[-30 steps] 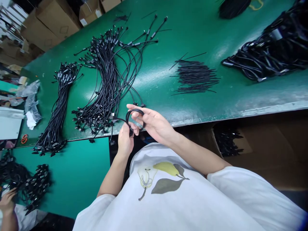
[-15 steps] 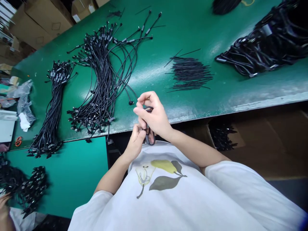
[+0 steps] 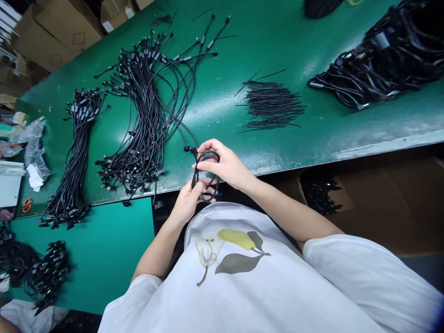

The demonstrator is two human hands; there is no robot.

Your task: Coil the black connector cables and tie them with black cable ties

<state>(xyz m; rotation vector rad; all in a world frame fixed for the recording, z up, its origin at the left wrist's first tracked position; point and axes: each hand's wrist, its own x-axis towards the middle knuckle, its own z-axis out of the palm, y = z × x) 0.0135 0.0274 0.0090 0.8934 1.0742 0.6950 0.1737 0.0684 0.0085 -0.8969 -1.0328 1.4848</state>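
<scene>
Both hands hold one black cable (image 3: 218, 156), wound into a small oval coil, over the table's front edge. My left hand (image 3: 189, 200) grips the coil's lower end between thumb and fingers. At the upper end, my right hand (image 3: 225, 163) pinches the loops between its thumb and fingers. Beyond the fingertips lies a large loose bundle of black cables (image 3: 147, 106), several of them trailing toward my hands. Past my right hand is a pile of short black ties (image 3: 274, 105), laid side by side on the green table (image 3: 222, 101).
To the left lies a narrower cable bundle (image 3: 81, 148), near orange-handled scissors (image 3: 27, 205) and clear plastic bags (image 3: 34, 143). A heap of coiled cables (image 3: 378, 60) is at the right. Below the table edge stands an open cardboard box (image 3: 388, 203). Another person's arm shows at lower left.
The cable was bunched and mostly hidden in my hands; now its oval coil shows, spread open between them. My right fingers have lowered onto the loops. The other person's hand has left view.
</scene>
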